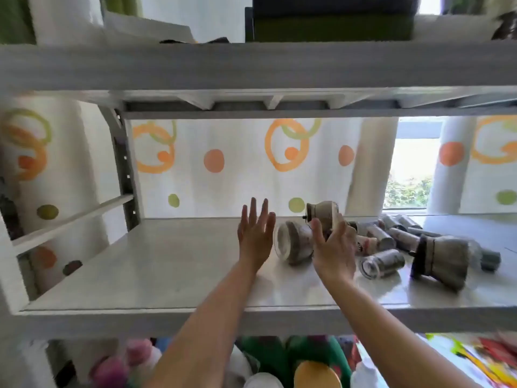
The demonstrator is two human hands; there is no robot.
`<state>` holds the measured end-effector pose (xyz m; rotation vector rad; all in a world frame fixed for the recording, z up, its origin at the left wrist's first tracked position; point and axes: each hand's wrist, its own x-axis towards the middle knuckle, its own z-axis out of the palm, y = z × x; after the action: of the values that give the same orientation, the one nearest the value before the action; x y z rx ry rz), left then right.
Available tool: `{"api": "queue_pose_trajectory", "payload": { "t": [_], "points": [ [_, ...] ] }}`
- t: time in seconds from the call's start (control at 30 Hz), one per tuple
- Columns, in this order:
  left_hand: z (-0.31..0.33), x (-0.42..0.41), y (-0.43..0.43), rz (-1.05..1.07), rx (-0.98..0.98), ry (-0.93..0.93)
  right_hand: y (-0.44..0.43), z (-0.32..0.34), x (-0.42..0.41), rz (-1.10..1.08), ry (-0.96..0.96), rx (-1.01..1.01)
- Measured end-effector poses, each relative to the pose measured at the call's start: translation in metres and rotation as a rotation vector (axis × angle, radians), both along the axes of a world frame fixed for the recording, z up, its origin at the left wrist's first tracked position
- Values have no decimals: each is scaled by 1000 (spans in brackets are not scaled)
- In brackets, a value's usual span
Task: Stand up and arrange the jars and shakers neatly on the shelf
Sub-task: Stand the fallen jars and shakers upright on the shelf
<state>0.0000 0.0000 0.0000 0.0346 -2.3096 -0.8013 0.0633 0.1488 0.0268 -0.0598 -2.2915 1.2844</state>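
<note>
On the white shelf [156, 264], a clear grinder jar [293, 242] with dark contents lies on its side. My right hand [334, 247] grips its narrow middle, thumb on the near side. A beige grinder top [321, 212] shows just above that hand. My left hand [256, 233] hovers to the left of the jar, fingers straight and spread, holding nothing. To the right, a second grinder [439, 260] with a dark cap lies tipped over. Several small shakers [382, 264] lie scattered on their sides behind and beside it.
An upper shelf board [251, 68] hangs close overhead. A metal upright [123, 169] bounds the shelf's left end. A dotted curtain [237, 163] and a window [411, 175] stand behind. Colourful items [279, 359] fill the shelf below.
</note>
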Motion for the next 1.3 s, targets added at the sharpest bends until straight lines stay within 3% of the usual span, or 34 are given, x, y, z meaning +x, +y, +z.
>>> {"api": "queue_pose_trajectory", "payload": {
  "t": [0.1,0.27,0.37,0.47,0.63,0.93,1.1,1.3],
  "points": [
    [5,-5,-2,-40,-59,-158,-6,-1,-6,-101,-245,11],
    [13,5,0,-297,319,-283,-17,6,-10,23,-397,18],
    [16,14,1,-390,502,-296,-19,9,-17,113,-414,-317],
    [18,13,-1,-398,552,-280,-16,13,-18,233,-441,-568],
    [14,7,-3,-458,696,-303,-2,8,-23,256,-359,-399],
    [10,12,-11,-370,796,-249,5,3,-15,417,-180,-346],
    [5,12,-8,-332,761,-203,7,-7,-8,434,-78,-188],
    [2,9,-7,-294,746,-170,9,-8,-6,457,-53,-142]
  ]
}}
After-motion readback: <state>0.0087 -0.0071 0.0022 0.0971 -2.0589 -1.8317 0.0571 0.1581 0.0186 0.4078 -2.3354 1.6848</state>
